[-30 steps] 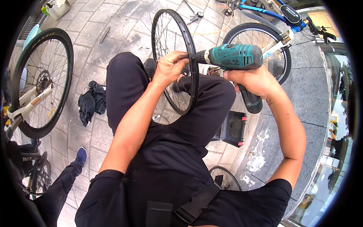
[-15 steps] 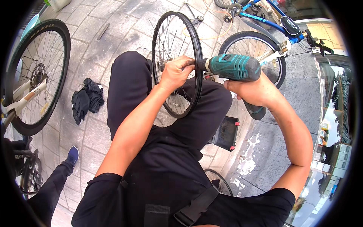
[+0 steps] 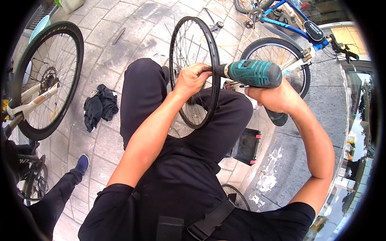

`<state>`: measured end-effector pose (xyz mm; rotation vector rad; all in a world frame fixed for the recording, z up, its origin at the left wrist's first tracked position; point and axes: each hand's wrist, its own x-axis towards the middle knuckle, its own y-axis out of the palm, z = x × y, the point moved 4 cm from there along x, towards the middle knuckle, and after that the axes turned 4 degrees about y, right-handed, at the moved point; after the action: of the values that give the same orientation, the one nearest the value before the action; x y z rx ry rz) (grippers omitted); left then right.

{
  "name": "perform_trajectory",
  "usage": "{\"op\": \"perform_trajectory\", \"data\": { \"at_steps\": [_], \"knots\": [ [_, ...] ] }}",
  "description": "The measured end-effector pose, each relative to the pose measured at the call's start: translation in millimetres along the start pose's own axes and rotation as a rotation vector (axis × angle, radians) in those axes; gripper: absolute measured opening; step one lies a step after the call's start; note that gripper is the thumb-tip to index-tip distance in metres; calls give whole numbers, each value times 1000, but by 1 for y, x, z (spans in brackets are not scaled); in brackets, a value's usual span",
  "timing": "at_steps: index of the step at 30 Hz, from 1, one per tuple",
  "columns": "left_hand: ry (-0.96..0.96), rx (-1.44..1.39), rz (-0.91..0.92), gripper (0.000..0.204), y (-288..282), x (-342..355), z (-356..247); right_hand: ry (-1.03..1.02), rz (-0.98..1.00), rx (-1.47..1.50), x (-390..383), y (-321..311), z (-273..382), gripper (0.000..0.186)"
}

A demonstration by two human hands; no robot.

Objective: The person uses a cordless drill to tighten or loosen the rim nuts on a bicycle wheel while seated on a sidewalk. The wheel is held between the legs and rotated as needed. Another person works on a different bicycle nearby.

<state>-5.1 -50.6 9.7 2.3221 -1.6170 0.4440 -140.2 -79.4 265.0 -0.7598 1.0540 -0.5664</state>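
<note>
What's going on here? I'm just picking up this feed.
The right grip holds a teal-and-black power drill by its handle, with the nose against the outer face of a tyreless bicycle wheel. Opposite it, the left grip pinches the wheel at the rim's inner side; exactly what sits between the fingertips is hidden. The wheel stands upright by the person's legs. Whether the drill is spinning can't be told.

The cordless drill (image 3: 253,72) has a plastic shell; the bicycle wheel rim (image 3: 216,90) looks like smooth, faintly glossy metal. The bicycle tyre (image 3: 79,60) is matt rubber, the crumpled cloth (image 3: 101,105) dull, the paving (image 3: 94,66) rough.
</note>
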Motion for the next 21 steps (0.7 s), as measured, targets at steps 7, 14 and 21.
{"op": "perform_trajectory", "data": {
  "at_steps": [7, 14, 21],
  "knots": [
    [25, 95, 38, 16, 3, 2, -5, 10, -6, -63, 0, -3, -2, 34],
    [69, 202, 10, 16, 7, 2, -6, 98, 9, -51, 3, -5, -8, 36],
    [88, 200, 2, 15, 10, 4, -5, 5, 4, 2, 4, -6, -11, 36]
  ]
}}
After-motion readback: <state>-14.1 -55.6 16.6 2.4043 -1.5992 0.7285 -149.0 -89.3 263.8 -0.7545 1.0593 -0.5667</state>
